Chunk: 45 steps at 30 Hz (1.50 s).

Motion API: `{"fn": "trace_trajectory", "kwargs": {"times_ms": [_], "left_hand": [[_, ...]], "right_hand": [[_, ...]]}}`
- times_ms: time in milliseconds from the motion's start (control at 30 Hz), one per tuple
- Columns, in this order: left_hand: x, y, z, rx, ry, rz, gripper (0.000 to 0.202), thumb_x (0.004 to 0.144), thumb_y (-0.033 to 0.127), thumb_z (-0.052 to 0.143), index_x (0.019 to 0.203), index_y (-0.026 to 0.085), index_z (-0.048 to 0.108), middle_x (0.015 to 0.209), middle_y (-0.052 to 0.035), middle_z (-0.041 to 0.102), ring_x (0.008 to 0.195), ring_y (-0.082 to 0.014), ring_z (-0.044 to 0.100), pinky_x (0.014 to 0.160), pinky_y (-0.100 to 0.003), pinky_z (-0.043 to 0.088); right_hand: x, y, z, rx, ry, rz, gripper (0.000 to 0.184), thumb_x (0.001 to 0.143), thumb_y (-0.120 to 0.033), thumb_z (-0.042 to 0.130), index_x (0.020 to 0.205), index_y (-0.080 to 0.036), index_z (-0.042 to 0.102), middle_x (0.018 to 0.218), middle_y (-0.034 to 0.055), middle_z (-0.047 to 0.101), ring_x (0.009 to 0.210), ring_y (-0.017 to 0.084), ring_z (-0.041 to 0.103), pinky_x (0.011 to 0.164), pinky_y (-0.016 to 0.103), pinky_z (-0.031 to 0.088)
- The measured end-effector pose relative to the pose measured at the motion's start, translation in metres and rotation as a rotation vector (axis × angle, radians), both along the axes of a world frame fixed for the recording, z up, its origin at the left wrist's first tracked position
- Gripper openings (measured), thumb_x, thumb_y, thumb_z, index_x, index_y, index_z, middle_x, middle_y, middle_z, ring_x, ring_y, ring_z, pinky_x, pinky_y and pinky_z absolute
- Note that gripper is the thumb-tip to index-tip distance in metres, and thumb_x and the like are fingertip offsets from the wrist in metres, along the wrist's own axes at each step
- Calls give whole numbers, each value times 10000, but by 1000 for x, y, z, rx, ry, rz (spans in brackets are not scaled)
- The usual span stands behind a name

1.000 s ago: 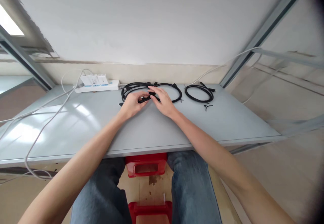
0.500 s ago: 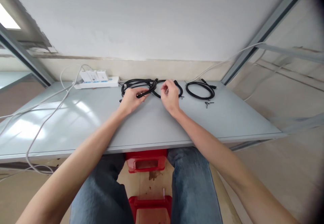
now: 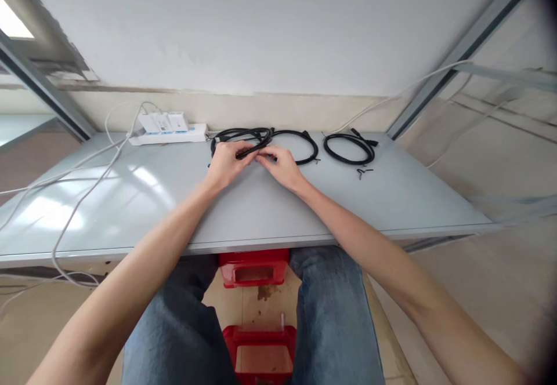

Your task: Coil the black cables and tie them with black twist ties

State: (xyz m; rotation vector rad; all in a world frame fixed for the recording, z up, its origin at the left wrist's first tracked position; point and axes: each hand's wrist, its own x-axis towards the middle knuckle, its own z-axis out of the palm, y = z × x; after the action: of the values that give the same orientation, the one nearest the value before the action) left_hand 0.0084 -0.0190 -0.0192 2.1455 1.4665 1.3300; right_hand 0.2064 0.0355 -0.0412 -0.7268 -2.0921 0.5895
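Note:
A coiled black cable (image 3: 263, 135) is in my left hand (image 3: 226, 164), whose fingers and thumb close round its near side. The coil is tilted, its far part low over the table. My right hand (image 3: 281, 166) meets the left fingertips at the coil's near edge, thumb and fingers pinched together. Whatever lies between the right fingertips is too small to make out. Just behind the right hand, a second coiled black cable (image 3: 317, 152) rests on the table, partly hidden. Further right lies a third black cable coil (image 3: 348, 161), with a thin black twist tie (image 3: 364, 172) in front of it.
A white power strip (image 3: 174, 137) with several white plug-in adapters (image 3: 162, 122) stands against the wall at the back left. White cords (image 3: 82, 191) run across the left of the grey table (image 3: 261, 217). Below are red plastic stools (image 3: 253, 267). Metal posts (image 3: 461, 54) frame the sides.
My right hand has moved left and down, from apart over the middle coil to the left fingertips. The left hand still holds its coil. The whole view has shifted slightly.

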Motion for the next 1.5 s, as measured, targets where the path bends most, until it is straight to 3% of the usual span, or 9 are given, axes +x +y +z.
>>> {"fn": "trace_trajectory", "kwargs": {"times_ms": [167, 333, 467, 600, 800, 1100, 1300, 1500], "left_hand": [[0, 2, 0, 8, 42, -3, 281, 1008, 420, 680, 1057, 209, 858, 945, -84, 853, 908, -277, 803, 891, -406, 645], [2, 3, -2, -15, -45, 2, 389, 968, 415, 769, 1289, 196, 780, 1038, -94, 856, 978, -256, 813, 926, -376, 648], [2, 4, -2, -29, -57, 17, 438, 955, 393, 809, 1338, 190, 752, 1145, -112, 857, 1048, -242, 812, 979, -353, 634], [1, 6, -3, -13, -26, 78, 565, 972, 422, 818, 1475, 191, 706, 1145, -102, 859, 975, -226, 794, 992, -365, 617], [0, 9, -4, 11, 19, 156, 396, 1006, 465, 765, 1274, 179, 820, 964, -93, 849, 862, -240, 776, 941, -383, 594], [3, 9, -4, 59, 117, 120, 296, 1026, 438, 686, 1058, 192, 848, 1006, -102, 853, 889, -265, 772, 865, -361, 557], [3, 4, 1, 14, 226, 110, 301, 1065, 396, 589, 1025, 199, 814, 948, -111, 828, 909, -286, 765, 891, -376, 538], [6, -2, 6, -20, 359, 110, 270, 1060, 335, 531, 970, 218, 758, 916, -118, 799, 986, -336, 772, 869, -396, 523]], "right_hand": [[-3, 0, 0, -95, 77, 3, 213, 990, -296, 636, 898, -192, 798, 849, 43, 790, 826, 211, 690, 809, 331, 511], [-1, -3, 4, -126, 102, -39, 258, 989, -299, 592, 782, -204, 713, 739, 25, 727, 707, 183, 619, 754, 323, 496], [-1, -1, 3, -220, 170, -6, 243, 1007, -294, 580, 817, -201, 701, 709, 20, 692, 690, 181, 629, 735, 320, 509], [-3, 2, 0, -270, 152, 59, 242, 1035, -335, 611, 886, -194, 740, 709, 9, 668, 674, 168, 602, 701, 309, 494], [-4, 2, -4, -192, 185, 61, 280, 1041, -427, 627, 947, -196, 755, 716, 8, 672, 694, 170, 611, 706, 306, 496], [-2, 4, -1, -168, 172, 47, 166, 978, -337, 695, 943, -201, 783, 862, 52, 771, 775, 191, 659, 742, 322, 538], [3, -1, 3, 24, 115, -50, 141, 1019, -292, 688, 982, -194, 782, 882, 46, 764, 791, 187, 643, 789, 326, 521], [7, -5, 5, 202, 53, -42, 335, 1140, -468, 615, 992, -203, 756, 915, 56, 716, 806, 197, 626, 781, 336, 487]]}}
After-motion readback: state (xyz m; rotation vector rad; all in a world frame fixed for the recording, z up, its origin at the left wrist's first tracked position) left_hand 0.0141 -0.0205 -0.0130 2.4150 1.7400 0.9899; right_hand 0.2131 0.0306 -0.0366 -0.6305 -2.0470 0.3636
